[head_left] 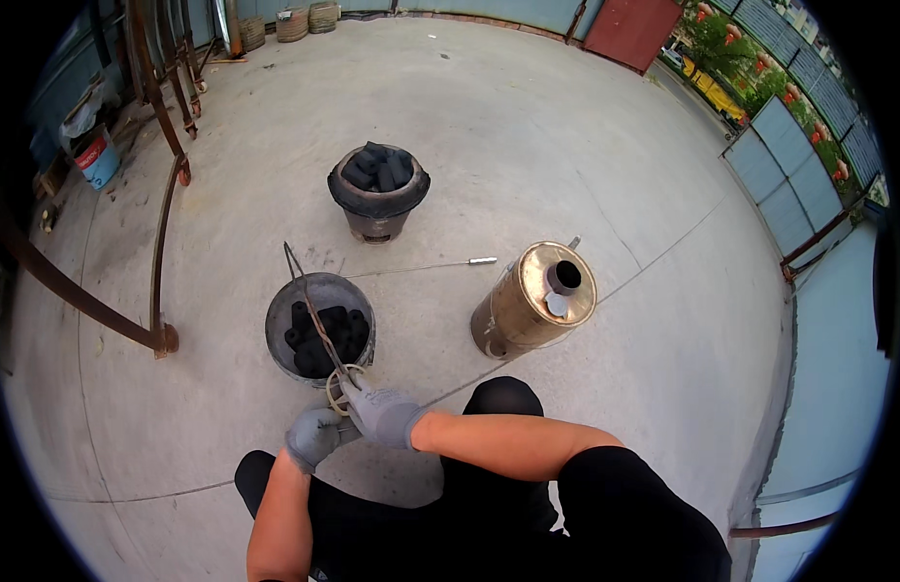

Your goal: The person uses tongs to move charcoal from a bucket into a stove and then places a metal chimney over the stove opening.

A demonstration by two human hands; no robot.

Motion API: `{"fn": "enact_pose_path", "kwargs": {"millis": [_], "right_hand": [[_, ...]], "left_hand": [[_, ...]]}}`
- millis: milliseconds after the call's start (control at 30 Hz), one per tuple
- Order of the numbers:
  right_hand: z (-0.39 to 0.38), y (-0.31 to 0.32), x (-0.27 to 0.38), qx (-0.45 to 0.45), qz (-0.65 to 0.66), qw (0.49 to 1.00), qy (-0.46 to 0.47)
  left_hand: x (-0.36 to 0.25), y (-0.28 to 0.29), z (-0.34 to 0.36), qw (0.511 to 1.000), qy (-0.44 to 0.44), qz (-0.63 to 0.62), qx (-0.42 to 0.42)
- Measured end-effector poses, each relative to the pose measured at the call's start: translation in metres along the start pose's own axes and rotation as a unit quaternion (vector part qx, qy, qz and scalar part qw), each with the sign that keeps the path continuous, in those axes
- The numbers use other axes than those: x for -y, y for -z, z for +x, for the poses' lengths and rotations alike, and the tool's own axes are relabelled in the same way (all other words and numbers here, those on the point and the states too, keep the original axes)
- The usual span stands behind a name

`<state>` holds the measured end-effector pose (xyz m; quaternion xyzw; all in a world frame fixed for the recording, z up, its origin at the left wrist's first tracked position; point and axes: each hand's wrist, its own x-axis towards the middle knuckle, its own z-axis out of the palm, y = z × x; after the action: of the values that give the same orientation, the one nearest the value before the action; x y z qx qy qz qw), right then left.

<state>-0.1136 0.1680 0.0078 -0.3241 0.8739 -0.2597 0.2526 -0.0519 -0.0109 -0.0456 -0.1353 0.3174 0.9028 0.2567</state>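
Observation:
My right hand (384,412), in a grey glove, is closed around long metal tongs (317,322) near their cream loop handle. The tongs slant over a metal bucket (273,339), with their tips past its far rim. Black charcoal pieces (326,339) lie inside the bucket. My left hand (314,438), also gloved in grey, is closed just below the right hand, its fingers around a small grey part that I cannot make out. Both hands are close together at the bucket's near side.
Beyond the bucket stands a round stove (377,204) heaped with charcoal. A brass-coloured metal cylinder (532,301) with a short dark pipe is at right. A thin rod (421,267) with a pale handle lies between. A rusty wheeled frame (159,242) stands at left.

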Motion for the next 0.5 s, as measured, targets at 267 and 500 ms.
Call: {"fn": "enact_pose_path", "kwargs": {"millis": [267, 500], "right_hand": [[-0.031, -0.016, 0.014, -0.053, -0.06, 0.975, 0.205], [-0.077, 0.133, -0.033, -0.206, 0.022, 0.974, 0.091]], "left_hand": [[-0.009, 0.001, -0.005, 0.998, -0.027, -0.009, -0.061], [0.023, 0.067, 0.005, 0.905, 0.068, 0.281, -0.312]]}}
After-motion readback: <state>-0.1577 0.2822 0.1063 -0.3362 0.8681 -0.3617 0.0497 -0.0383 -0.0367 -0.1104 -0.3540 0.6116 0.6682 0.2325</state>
